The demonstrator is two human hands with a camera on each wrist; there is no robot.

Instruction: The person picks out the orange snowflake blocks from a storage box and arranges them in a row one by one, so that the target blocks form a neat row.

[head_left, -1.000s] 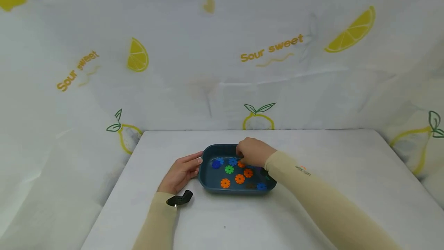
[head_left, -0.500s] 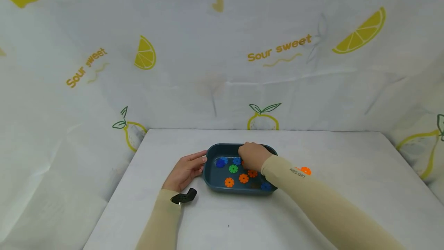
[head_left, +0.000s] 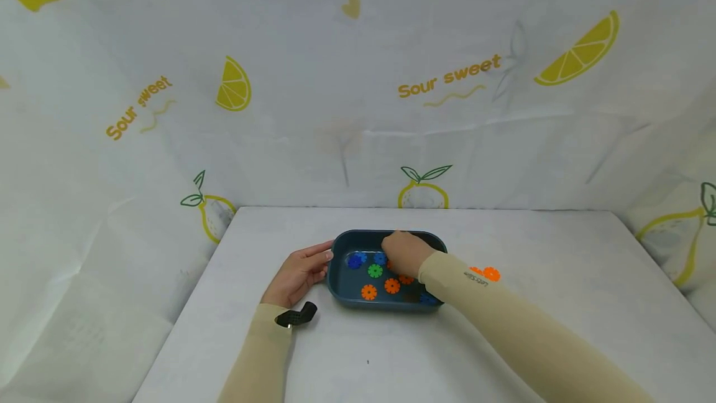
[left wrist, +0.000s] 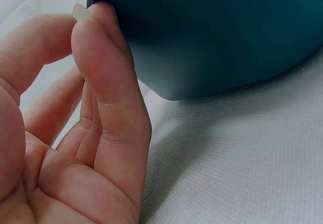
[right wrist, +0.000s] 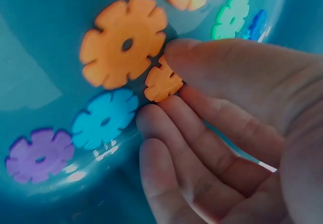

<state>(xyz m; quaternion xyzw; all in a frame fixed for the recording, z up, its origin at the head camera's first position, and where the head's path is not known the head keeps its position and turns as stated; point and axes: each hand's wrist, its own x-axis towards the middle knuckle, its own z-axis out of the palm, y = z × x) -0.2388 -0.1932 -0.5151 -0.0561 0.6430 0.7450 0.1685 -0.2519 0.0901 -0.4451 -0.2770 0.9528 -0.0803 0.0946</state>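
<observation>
Inside the blue tray [head_left: 386, 306] on the counter [head_left: 335, 356], the right hand [head_left: 407, 252] pinches an orange disc [right wrist: 160, 87] between thumb and fingertips. A second orange disc [right wrist: 108, 55] lies just beyond the thumb tip, a light blue disc [right wrist: 93, 129] just beside the fingertips, a purple disc [right wrist: 28, 164] past that. The left hand [head_left: 298, 275] is clamped on the tray's left rim; further orange discs [head_left: 492, 274] lie beside the right sleeve [head_left: 514, 322]
</observation>
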